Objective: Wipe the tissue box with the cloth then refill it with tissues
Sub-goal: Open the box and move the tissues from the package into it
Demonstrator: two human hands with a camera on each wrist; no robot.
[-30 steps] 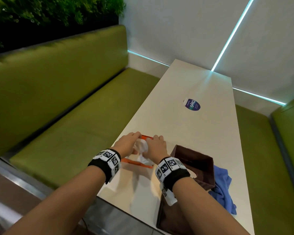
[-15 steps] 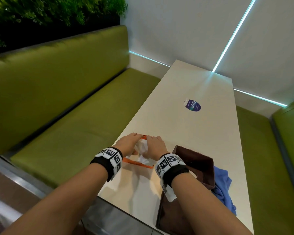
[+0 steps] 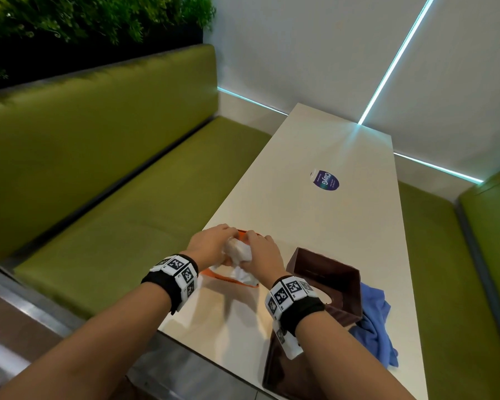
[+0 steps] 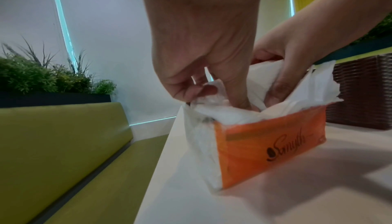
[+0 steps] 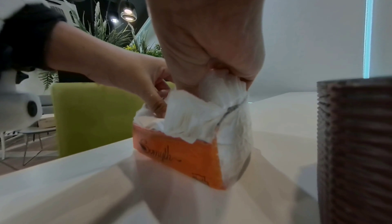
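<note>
An orange tissue pack (image 3: 228, 280) (image 4: 265, 152) (image 5: 180, 153) lies torn open near the table's left edge. My left hand (image 3: 214, 242) (image 4: 201, 69) pinches the pack's clear wrapper at its open top, thumb pushed down inside. My right hand (image 3: 260, 251) (image 5: 212, 51) grips a bunch of white tissues (image 3: 238, 251) (image 4: 297, 91) (image 5: 191, 120) that stands partly out of the pack. The brown woven tissue box (image 3: 329, 284) (image 4: 360, 93) (image 5: 356, 143) stands open just right of my right wrist. The blue cloth (image 3: 375, 321) lies crumpled beside it.
A flat brown panel (image 3: 283, 376) lies at the table's front edge under my right forearm. A round purple sticker (image 3: 325, 181) sits mid-table. Green benches (image 3: 127, 226) flank the white table (image 3: 315, 226); a wall closes the far end.
Both hands have stayed on the pack and drawn closer together. The bunch of tissues now stands a little higher between them.
</note>
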